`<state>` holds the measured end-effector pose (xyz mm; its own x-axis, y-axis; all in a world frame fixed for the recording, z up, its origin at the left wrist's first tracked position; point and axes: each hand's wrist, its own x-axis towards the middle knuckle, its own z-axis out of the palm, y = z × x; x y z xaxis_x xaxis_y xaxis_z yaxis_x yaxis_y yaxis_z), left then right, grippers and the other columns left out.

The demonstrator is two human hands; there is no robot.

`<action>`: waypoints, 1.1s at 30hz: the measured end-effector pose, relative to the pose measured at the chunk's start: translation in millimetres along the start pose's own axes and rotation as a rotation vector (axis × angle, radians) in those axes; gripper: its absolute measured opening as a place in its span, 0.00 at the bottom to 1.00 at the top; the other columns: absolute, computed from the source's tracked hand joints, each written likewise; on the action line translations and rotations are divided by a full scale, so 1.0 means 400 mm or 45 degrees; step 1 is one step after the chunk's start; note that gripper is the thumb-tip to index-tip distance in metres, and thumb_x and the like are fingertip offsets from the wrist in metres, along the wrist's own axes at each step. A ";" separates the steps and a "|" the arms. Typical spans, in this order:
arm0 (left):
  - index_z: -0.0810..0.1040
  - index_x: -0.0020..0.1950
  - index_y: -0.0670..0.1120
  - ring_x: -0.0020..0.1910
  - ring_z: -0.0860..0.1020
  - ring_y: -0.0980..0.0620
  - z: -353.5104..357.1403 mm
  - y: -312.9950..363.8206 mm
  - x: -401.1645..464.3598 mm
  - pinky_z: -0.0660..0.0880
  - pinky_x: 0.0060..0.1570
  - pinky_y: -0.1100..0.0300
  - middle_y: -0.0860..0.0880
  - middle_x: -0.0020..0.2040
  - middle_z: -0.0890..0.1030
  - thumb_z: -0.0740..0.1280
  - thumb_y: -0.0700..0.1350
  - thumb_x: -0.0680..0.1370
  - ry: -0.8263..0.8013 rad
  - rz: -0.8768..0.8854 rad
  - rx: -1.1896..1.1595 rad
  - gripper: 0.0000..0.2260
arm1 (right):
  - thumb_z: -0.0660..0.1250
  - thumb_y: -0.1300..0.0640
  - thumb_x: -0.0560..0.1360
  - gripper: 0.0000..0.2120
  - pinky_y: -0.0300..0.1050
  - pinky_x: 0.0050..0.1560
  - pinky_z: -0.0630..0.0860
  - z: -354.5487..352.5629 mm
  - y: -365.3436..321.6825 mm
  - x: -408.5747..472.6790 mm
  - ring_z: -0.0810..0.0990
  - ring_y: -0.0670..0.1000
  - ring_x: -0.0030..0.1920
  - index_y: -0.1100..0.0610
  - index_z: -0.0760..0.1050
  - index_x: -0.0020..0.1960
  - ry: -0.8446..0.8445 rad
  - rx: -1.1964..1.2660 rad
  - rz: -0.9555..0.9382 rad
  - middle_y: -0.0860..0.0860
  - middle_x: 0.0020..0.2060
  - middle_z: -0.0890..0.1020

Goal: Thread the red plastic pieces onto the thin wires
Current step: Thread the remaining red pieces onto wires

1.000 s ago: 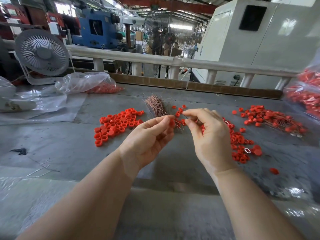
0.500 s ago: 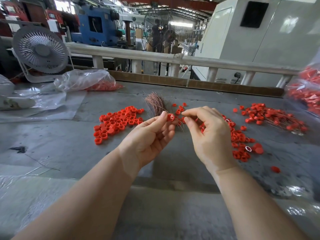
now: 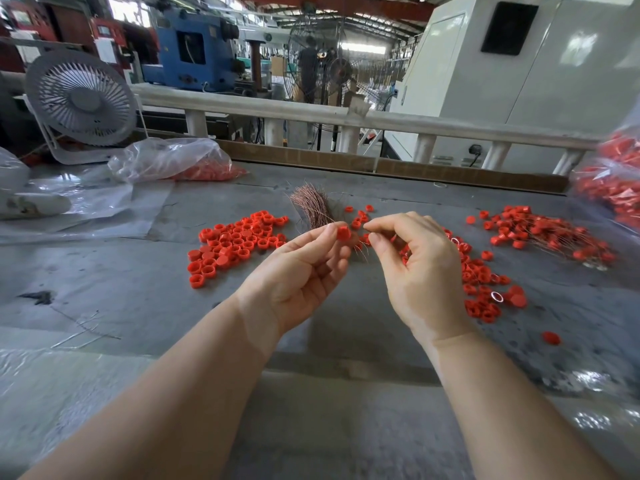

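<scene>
Raised slightly, left hand (image 3: 298, 271) pinches a red cap (image 3: 343, 233); right hand (image 3: 419, 268) pinches thin wire.

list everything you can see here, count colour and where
red cap: one, red, pinched in left fingertips
loose caps: many, red, heap left of centre
caps by right hand: many, red, scattered right of centre
wired caps: pile, red, far right
wire bundle: one, coppery, behind the hands
bag of caps: one, clear, back left
second bag: one, clear, right edge
fan: one, grey, back left
table: one, grey
left hand: holds the cap
right hand: fingertips pinched; wire too thin to confirm
</scene>
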<state>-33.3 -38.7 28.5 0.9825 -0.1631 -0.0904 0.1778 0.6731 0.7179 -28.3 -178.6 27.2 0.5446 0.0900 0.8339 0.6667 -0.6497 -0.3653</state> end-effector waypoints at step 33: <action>0.84 0.35 0.39 0.32 0.81 0.54 0.016 0.012 -0.010 0.79 0.35 0.66 0.44 0.32 0.80 0.62 0.33 0.75 0.026 0.004 -0.052 0.14 | 0.68 0.65 0.72 0.04 0.44 0.45 0.72 0.002 0.002 0.001 0.74 0.48 0.40 0.59 0.81 0.44 0.007 0.047 0.043 0.50 0.37 0.80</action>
<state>-36.7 -39.3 36.9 0.9839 -0.1465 -0.1026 0.1765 0.7023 0.6897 -27.1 -178.6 27.0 0.5641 0.0643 0.8232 0.6667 -0.6237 -0.4081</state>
